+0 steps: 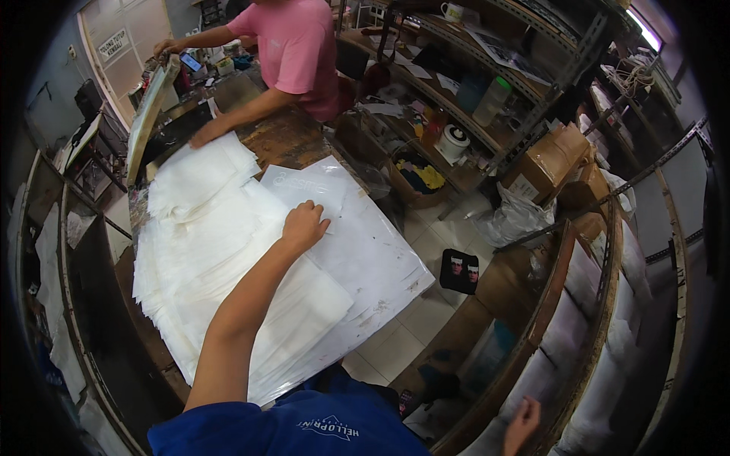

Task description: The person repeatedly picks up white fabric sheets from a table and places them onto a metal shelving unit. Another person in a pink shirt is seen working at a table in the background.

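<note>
My left hand (306, 226) reaches over the table, its fingers curled on the lower edge of a thin, pale sheet (293, 185) with a faint white print. Beside it, a wide, uneven stack of thin white sheets (220, 251) spreads over the table's left part. Under both lies a larger white board (388, 277) with small stains. Low at the right, my right hand (523, 425) is held away from the table, in front of a rack with white, sheet-like pieces (566, 338). Its fingers are partly apart and nothing shows in them.
Across the table a person in a pink shirt (293, 53) rests one hand on the sheets and holds up a framed screen (148, 114). Shelving (487, 129) stands at the back right, near cardboard boxes (551, 163). A black printed piece (459, 271) lies right of the table.
</note>
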### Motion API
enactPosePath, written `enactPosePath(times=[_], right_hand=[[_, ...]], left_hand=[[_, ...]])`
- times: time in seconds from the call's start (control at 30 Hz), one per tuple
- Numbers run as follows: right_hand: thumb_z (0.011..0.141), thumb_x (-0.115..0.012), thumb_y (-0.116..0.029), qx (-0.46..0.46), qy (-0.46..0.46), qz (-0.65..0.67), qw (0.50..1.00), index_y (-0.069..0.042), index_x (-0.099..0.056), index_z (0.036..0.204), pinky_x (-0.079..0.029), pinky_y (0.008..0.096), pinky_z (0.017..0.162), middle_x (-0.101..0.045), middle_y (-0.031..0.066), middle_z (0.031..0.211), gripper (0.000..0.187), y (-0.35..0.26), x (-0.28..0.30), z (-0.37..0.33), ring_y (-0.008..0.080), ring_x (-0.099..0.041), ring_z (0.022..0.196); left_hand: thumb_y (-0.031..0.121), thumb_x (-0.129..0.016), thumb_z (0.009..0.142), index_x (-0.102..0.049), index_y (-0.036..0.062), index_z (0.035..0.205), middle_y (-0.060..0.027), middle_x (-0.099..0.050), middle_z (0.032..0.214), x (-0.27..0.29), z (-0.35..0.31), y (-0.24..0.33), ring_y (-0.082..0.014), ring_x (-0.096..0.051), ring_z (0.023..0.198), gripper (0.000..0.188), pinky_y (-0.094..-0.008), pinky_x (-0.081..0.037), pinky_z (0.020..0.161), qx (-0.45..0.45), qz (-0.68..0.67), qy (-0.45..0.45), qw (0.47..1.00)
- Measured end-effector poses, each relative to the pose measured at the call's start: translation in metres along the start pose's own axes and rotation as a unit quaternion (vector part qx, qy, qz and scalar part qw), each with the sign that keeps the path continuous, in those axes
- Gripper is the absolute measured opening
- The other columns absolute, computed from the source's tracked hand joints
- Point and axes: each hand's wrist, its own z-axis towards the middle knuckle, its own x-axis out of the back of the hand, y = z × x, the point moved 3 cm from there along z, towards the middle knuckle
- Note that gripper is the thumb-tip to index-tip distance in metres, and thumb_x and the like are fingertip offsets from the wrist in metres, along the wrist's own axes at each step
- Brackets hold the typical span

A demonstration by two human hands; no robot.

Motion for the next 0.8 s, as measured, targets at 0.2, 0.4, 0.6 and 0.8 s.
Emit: enactPosePath(times=[0.2, 0.4, 0.6, 0.8], right_hand=[[0.088, -0.059, -0.012, -0.035, -0.131, 0.168, 0.976, -0.001, -0.063, 0.098, -0.039, 0.0217, 0.057, -0.056, -0.0017, 0.071, 0.015, -0.03, -0.118, -0.008, 0.0056, -0.047, 0.063], [0.088, -0.058, -0.011, -0.006, -0.244, 0.256, 0.935, 0.0, -0.062, 0.099, -0.041, 0.0204, 0.063, -0.057, -0.0016, 0.078, 0.016, -0.068, -0.204, -0.018, 0.0052, -0.049, 0.07], [0.09, -0.058, -0.013, -0.04, -0.421, 0.39, 0.818, 0.0, -0.054, 0.115, -0.043, 0.0219, 0.061, -0.056, 0.0037, 0.091, 0.029, -0.122, -0.286, -0.02, 0.0092, -0.054, 0.073], [0.094, -0.05, -0.014, -0.034, -0.498, 0.459, 0.735, -0.003, -0.045, 0.128, -0.045, 0.0236, 0.069, -0.048, 0.0113, 0.12, 0.036, -0.207, -0.303, -0.009, 0.0159, -0.061, 0.089]], left_hand=[[0.016, -0.059, 0.079, -0.063, 0.0046, 0.091, -0.0127, -0.065, 0.087, -0.04, 0.031, 0.022, -0.0279, -0.065, 0.079, 0.017, -0.0388, -0.05, 0.07, 0.041, 0.096, -0.087, 0.991], [0.013, -0.054, 0.079, -0.063, 0.0052, 0.089, -0.0146, -0.066, 0.08, -0.046, 0.032, 0.02, -0.0302, -0.066, 0.076, 0.016, -0.0424, -0.05, 0.066, 0.044, 0.107, -0.104, 0.988], [0.022, -0.058, 0.082, -0.065, 0.0078, 0.089, -0.0171, -0.066, 0.08, -0.012, -0.005, 0.069, -0.0365, -0.063, 0.076, 0.017, -0.0455, -0.049, 0.068, 0.037, -0.062, -0.147, 0.986], [0.019, -0.058, 0.082, -0.066, 0.0062, 0.088, -0.0181, -0.064, 0.077, 0.008, -0.084, 0.126, -0.0347, -0.063, 0.075, 0.016, -0.0431, -0.049, 0.067, -0.044, -0.196, -0.178, 0.963]])
